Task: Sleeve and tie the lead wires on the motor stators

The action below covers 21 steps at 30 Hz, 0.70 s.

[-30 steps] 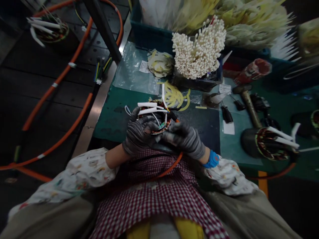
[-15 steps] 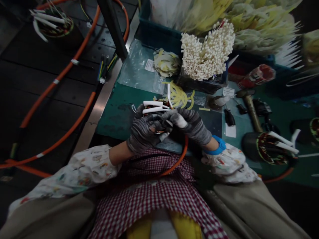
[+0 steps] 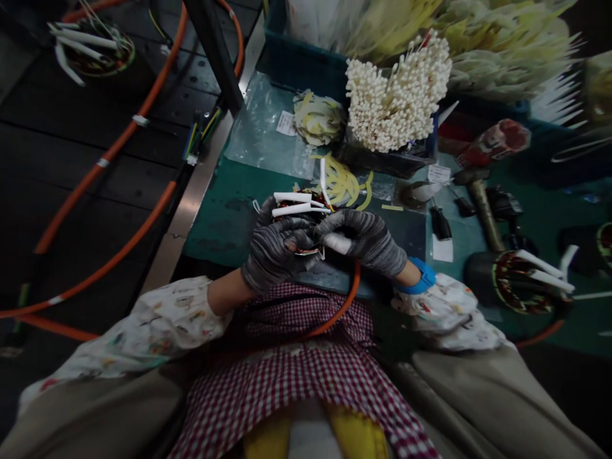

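Observation:
Both hands wear grey knit gloves and meet over a motor stator (image 3: 306,197), whose copper windings carry white sleeved leads (image 3: 292,209). My left hand (image 3: 275,252) wraps the stator's left and near side, thumb across its rim. My right hand (image 3: 361,237) is closed at the near right of the winding, fingertips pinched together against it. Whatever lies between those fingertips is hidden. One white lead stands up beyond the hands, close to a loose pile of curved yellow strips (image 3: 345,182). An orange cable (image 3: 351,293) hangs just below the right hand.
White-tipped sticks (image 3: 396,95) fill a bin behind the hands. A bundle of pale strips (image 3: 319,120) lies on a plastic bag (image 3: 268,137). To the right are a hammer (image 3: 484,207) and another stator (image 3: 521,284). Orange hoses (image 3: 112,150) run along the left; a dark post (image 3: 215,57) rises beside the table.
My right hand has shifted slightly, its fingers curling in closer at the winding. The left hand keeps its hold on the stator. The view has moved a little.

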Tool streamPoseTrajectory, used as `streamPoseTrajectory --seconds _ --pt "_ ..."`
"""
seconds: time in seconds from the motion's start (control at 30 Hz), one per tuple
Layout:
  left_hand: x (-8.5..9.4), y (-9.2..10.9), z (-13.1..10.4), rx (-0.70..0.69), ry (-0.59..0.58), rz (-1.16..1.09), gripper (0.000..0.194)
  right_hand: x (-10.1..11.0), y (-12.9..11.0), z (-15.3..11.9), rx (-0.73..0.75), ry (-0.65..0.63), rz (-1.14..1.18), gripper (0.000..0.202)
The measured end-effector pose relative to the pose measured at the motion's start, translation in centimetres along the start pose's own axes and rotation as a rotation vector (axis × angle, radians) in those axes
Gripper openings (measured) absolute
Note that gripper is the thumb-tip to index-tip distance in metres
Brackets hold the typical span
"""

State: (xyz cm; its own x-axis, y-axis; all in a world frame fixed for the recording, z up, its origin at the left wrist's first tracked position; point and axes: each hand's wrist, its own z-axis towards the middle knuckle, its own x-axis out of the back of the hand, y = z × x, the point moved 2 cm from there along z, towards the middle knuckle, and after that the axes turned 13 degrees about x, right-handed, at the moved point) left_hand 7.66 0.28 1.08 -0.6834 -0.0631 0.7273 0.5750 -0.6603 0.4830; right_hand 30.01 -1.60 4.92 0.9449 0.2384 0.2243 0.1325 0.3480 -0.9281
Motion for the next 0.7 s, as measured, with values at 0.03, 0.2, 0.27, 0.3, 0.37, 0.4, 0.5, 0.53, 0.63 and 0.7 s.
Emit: streamPoseTrajectory --seconds 0.03,0.2,0.27,0.3,0.37,0.4,0.5,0.53,0.63,0.7 --pt "-0.1 -0.1 0.0 0.0 0.004 0.005 0.021 0.0 0.1 -0.1 0.001 0.007 -0.002 0.024" --pt "-0.3 -0.3 0.0 0.026 -0.021 -0.018 0.02 0.2 0.6 -0.3 0.032 0.024 -0.021 0.022" --pt "-0.1 -0.2 0.1 0.043 -0.048 -0.01 0.019 0.3 0.7 -0.4 0.1 -0.018 -0.045 0.019" --pt "-0.1 -0.2 0.1 0.063 -0.075 0.003 0.018 0.2 0.8 -0.6 0.139 -0.065 -0.053 0.019" --pt "0.1 -0.2 0.2 0.11 -0.133 0.026 0.019 0.0 1.1 -1.1 0.186 -0.18 -0.058 0.021" --pt "0.1 -0.2 0.3 0.122 -0.157 0.03 0.02 -0.2 1.3 -1.4 0.18 -0.21 -0.054 0.023" --pt "0.3 0.0 0.4 0.097 -0.148 0.014 0.024 -0.4 1.7 -2.8 0.07 -0.126 0.006 0.028" --pt "0.3 0.0 0.5 0.079 -0.132 0.003 0.025 -0.4 1.6 -3.3 0.034 -0.089 0.024 0.027" --pt "0.4 0.2 0.5 0.065 -0.103 -0.035 0.017 -0.7 0.6 -3.7 0.008 -0.12 0.039 0.018" --pt "0.4 0.2 0.5 0.074 -0.122 -0.033 0.012 -1.5 -0.1 -2.8 -0.003 -0.174 -0.01 0.016"
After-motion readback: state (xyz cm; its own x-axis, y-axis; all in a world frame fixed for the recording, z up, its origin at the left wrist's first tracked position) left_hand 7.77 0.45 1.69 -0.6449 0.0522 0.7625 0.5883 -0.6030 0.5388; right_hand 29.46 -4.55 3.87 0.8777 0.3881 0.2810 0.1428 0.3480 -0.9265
